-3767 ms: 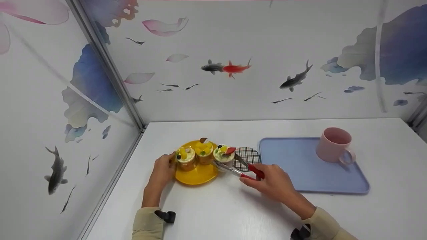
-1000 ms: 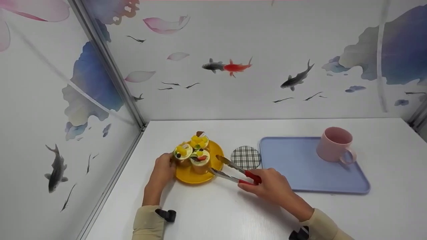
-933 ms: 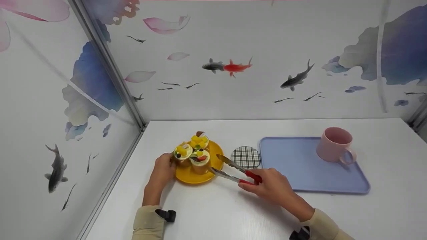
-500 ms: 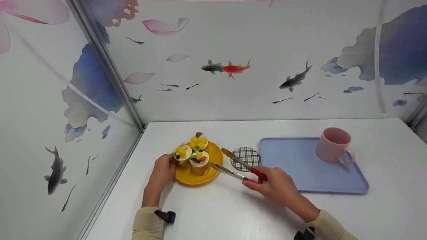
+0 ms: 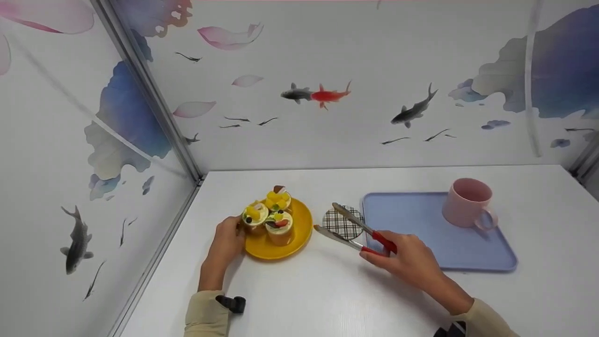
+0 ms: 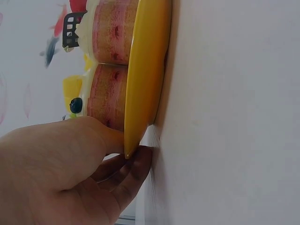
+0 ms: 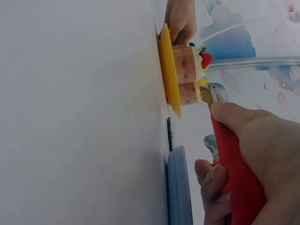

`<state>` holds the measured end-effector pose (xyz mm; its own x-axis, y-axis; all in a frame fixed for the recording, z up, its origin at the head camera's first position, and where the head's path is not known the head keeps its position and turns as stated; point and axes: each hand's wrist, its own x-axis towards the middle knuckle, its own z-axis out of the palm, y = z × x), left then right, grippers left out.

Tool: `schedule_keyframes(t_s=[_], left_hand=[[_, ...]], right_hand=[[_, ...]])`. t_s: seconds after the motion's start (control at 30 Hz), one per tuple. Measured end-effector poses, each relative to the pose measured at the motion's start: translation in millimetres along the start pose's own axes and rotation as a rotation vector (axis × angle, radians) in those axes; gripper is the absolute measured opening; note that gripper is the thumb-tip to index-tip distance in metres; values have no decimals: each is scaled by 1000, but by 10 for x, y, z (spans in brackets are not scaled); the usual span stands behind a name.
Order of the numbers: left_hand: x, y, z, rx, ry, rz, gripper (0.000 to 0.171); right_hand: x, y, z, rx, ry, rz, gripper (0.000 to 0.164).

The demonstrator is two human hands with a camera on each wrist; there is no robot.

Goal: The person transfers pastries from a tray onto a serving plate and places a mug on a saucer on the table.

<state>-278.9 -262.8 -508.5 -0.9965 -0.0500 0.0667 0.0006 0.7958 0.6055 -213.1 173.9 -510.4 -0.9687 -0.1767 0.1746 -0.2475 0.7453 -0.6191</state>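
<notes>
My left hand (image 5: 228,241) pinches the left rim of a round yellow plate (image 5: 266,253); the left wrist view has the thumb above the rim and the fingers below. Three small cream-topped cakes stand grouped on the plate: one with mango and a blueberry (image 5: 255,216), one with yellow cubes (image 5: 278,201) behind, and one with a strawberry slice (image 5: 279,229) in front. Right of the plate, my right hand (image 5: 412,257) grips red-handled metal tongs (image 5: 384,240). The tongs' arms are spread with nothing between the tips, overlapping the coaster in the head view.
A round plaid coaster (image 5: 333,221) lies between the plate and a blue-lilac tray (image 5: 407,210). On the tray's right side stands a pink mug (image 5: 461,210), handle toward the front right. White printed walls rise behind and left of the white table (image 5: 299,299).
The strawberry cake, at first between the tongs by the plate's right edge, now stands front of the others on the plate. The tongs have opened and moved right. My left hand stays put.
</notes>
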Motion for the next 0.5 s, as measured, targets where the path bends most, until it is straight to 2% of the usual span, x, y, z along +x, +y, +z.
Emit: schedule_keyframes(t_s=[0.3,0.5], left_hand=[[-7,9,-3,-10,3,-2,41],[7,-6,6,-12,-8,2,41]], right_hand=[[-100,176,-177,-29,7,63,77],[-177,272,-277,-38,17,73,77]])
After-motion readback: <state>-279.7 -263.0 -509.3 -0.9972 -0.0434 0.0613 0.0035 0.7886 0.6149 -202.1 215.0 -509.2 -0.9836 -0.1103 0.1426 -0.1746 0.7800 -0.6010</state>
